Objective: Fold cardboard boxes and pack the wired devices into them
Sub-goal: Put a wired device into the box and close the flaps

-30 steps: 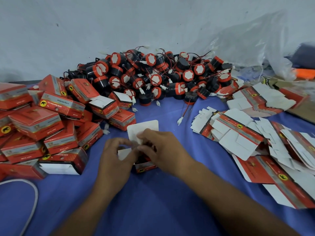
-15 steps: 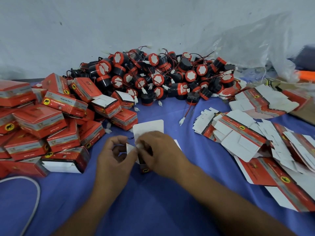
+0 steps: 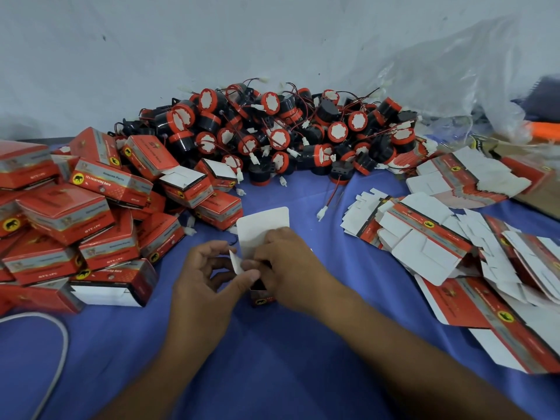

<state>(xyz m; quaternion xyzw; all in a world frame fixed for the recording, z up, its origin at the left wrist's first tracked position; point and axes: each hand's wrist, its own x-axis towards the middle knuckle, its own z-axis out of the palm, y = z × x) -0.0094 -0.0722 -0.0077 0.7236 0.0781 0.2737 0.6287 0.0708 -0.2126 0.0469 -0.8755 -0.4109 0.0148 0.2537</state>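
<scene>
A small red cardboard box (image 3: 263,298) stands on the blue cloth at centre, its white lid flap (image 3: 263,228) upright and open. My left hand (image 3: 209,283) pinches a small white side flap of that box between thumb and fingers. My right hand (image 3: 291,268) curls over the box's top and grips it, hiding most of the box and whatever is inside. A heap of black-and-red wired devices (image 3: 281,134) lies behind against the wall. Flat unfolded boxes (image 3: 430,237) are spread at the right.
A pile of closed red boxes (image 3: 75,213) fills the left side. A clear plastic bag (image 3: 472,86) sits at the back right. A white cable (image 3: 57,338) curves at the lower left. One loose device's red wire with a white plug (image 3: 322,212) lies just beyond the box.
The box has turned more upright under my right hand. My left hand has shifted from the box's top to pinching the small side flap.
</scene>
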